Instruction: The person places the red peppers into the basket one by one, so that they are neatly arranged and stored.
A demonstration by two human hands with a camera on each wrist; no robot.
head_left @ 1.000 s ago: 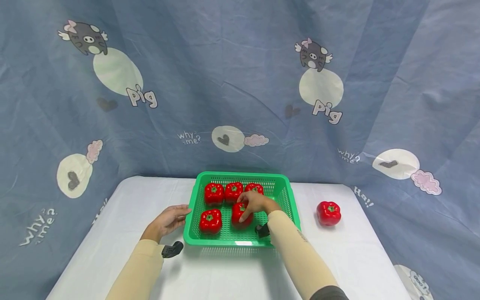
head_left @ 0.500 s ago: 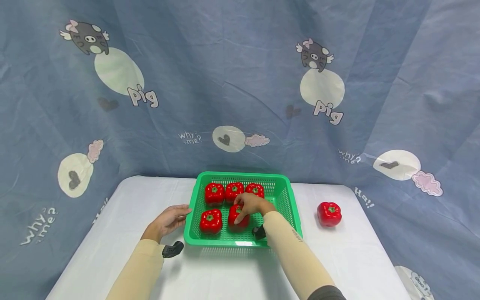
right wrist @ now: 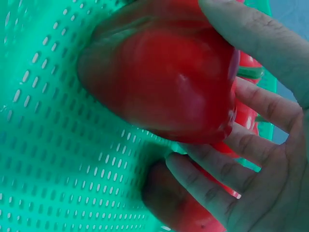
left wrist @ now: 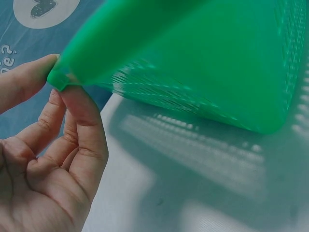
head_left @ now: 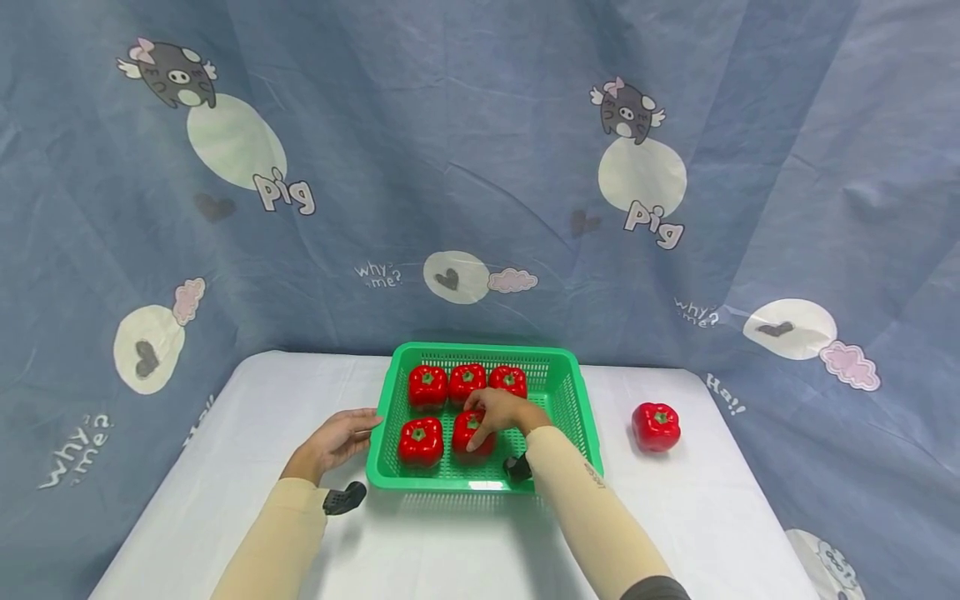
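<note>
The right hand point(head_left: 504, 410) grips a red pepper point(head_left: 469, 433) inside the green basket point(head_left: 587, 425) — the left hand point(head_left: 335, 442), fingers relaxed, touches the basket's left rim.

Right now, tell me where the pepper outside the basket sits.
In the head view, the lone red pepper sits on the white table, right of the green basket, apart from it.

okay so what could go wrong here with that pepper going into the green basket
The right hand grips a red pepper close beside the front-left pepper and the back row; it might knock them on release. The left hand only touches the basket's rim, so the light basket could slide. One pepper sits alone toward the table's right edge, where a sleeve might nudge it.
</note>
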